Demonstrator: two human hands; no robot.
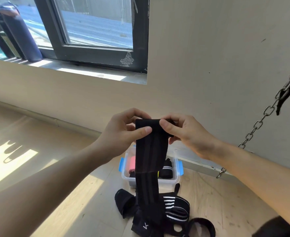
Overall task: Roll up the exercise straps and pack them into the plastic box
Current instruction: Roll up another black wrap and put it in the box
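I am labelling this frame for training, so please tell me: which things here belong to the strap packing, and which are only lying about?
Belongs to the job:
black strap, pinched by left hand and right hand
plastic box with rolled straps inside
loose straps near it

Just there:
chain
window

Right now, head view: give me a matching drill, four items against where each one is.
Items:
1. long black strap
2. pink roll
3. blue latches
4. chain

Places:
A. inside the plastic box
B. hanging at the far right
C. pinched at its top by left hand and right hand
D. on the box's ends

Pairs: 1-C, 2-A, 3-D, 4-B
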